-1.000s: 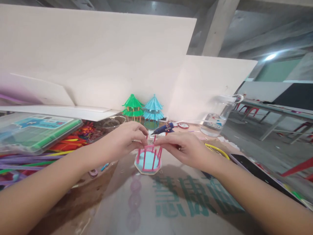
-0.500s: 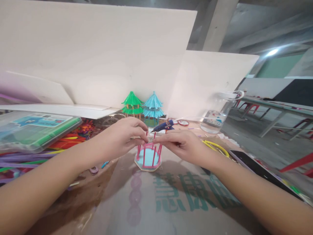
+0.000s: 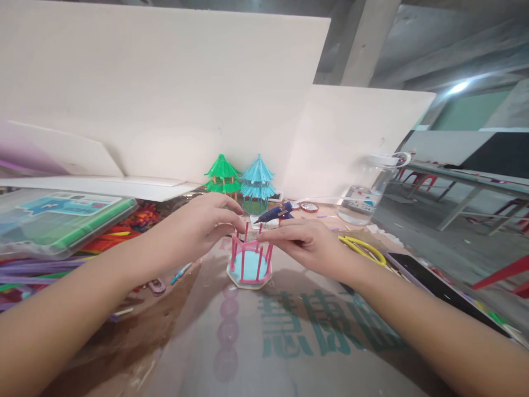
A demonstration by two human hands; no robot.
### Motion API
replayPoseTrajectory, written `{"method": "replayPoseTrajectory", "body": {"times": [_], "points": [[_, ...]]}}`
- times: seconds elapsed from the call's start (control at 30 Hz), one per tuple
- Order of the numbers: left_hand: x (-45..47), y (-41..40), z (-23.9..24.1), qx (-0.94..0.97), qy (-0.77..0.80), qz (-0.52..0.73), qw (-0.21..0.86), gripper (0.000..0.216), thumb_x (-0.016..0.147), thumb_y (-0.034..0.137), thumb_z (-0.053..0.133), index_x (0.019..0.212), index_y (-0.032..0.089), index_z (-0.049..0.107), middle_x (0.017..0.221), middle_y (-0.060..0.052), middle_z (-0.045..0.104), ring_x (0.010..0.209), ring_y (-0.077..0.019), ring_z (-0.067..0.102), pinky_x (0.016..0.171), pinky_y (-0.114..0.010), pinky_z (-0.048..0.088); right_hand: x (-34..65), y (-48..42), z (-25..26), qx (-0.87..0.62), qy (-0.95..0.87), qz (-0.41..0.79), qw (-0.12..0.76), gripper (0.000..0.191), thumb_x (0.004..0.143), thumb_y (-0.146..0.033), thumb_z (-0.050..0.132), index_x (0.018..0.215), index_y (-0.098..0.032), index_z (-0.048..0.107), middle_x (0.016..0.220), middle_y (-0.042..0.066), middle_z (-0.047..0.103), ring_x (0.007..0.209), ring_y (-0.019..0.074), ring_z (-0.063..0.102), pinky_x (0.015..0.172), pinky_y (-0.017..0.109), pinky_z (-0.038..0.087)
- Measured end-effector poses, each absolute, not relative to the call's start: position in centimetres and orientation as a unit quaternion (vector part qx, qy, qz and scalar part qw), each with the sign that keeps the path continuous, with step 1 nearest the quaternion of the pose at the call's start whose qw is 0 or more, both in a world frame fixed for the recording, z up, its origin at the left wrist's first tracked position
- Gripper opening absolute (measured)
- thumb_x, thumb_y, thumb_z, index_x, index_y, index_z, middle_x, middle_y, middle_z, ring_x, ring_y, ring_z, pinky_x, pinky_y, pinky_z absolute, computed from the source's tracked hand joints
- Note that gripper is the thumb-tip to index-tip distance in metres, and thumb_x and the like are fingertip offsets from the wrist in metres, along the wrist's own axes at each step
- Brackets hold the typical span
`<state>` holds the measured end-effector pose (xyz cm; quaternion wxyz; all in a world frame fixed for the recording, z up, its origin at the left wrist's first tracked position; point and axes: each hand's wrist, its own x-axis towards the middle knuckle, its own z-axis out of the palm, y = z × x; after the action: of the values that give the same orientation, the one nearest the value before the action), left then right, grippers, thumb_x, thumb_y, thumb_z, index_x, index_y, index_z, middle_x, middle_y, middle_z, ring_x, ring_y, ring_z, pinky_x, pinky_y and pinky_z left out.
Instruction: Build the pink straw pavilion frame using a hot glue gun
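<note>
Pinching top rail of pink stick frame from both sides: left hand and right hand, fingertips closed on it, probably steadying posts upright. Standing mid-desk on blue base. Glue gun just behind; green and blue pavilion models at back edge.

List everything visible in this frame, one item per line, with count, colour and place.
pink stick frame: 1, pink posts on blue base, table centre
green pavilion model: 1, green, back centre
blue pavilion model: 1, blue, right of the green one
glue gun: 1, dark blue, behind the frame
plastic case: 1, clear and green, far left
clear jug: 1, transparent, back right
yellow ring: 1, yellow, right of the hands
black slab: 1, black, right edge
left hand: at the frame's top
right hand: fingertips on the frame's top rail
</note>
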<state>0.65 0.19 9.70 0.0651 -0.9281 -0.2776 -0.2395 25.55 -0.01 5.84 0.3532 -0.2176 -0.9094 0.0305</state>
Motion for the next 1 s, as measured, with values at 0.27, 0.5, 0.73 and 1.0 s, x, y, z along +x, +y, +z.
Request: {"method": "replayPoseTrajectory", "body": {"times": [0.27, 0.5, 0.73, 1.0], "points": [[-0.8, 1.5, 9.2, -0.937, -0.287, -0.186, 0.068, 0.028, 0.091, 0.017, 0.055, 0.106, 0.032, 0.074, 0.120, -0.007, 0.063, 0.113, -0.0226, 0.058, 0.096, -0.039, 0.046, 25.9, -0.5, 6.7, -0.245, -0.898, 0.020, 0.365, 0.028, 0.094, -0.017, 0.052, 0.106, -0.025, 0.075, 0.095, 0.002, 0.078, 0.073, 0.0136, 0.070, 0.062, 0.023, 0.050], [-0.4, 1.6, 8.2, -0.954, -0.258, -0.153, 0.008, 0.020, 0.087, 0.019, 0.065, 0.103, 0.027, 0.073, 0.126, -0.009, 0.060, 0.116, -0.0232, 0.056, 0.098, -0.039, 0.046, 27.0, -1.7, 8.9, -0.297, -0.873, 0.019, 0.386, 0.026, 0.093, -0.019, 0.052, 0.102, -0.026, 0.076, 0.091, 0.003, 0.078, 0.078, 0.0164, 0.071, 0.062, 0.025, 0.052], [1.5, 0.3, 7.3, -0.942, -0.283, -0.172, -0.045, 0.007, 0.084, 0.028, 0.069, 0.085, 0.023, 0.075, 0.137, -0.009, 0.054, 0.127, -0.0267, 0.050, 0.107, -0.044, 0.040, 27.7, -2.4, 9.7, -0.311, -0.862, 0.011, 0.400, 0.023, 0.092, -0.020, 0.055, 0.099, -0.026, 0.076, 0.086, 0.002, 0.077, 0.071, 0.0152, 0.069, 0.061, 0.025, 0.052], [2.1, -0.1, 6.8, -0.949, -0.258, -0.181, -0.024, 0.011, 0.086, 0.028, 0.065, 0.086, 0.026, 0.075, 0.138, -0.006, 0.055, 0.128, -0.0275, 0.049, 0.109, -0.047, 0.037, 27.7, -2.4, 10.1, -0.296, -0.883, 0.031, 0.363, 0.025, 0.093, -0.018, 0.053, 0.100, -0.026, 0.076, 0.090, 0.001, 0.077, 0.078, 0.0152, 0.071, 0.067, 0.025, 0.053]]}}
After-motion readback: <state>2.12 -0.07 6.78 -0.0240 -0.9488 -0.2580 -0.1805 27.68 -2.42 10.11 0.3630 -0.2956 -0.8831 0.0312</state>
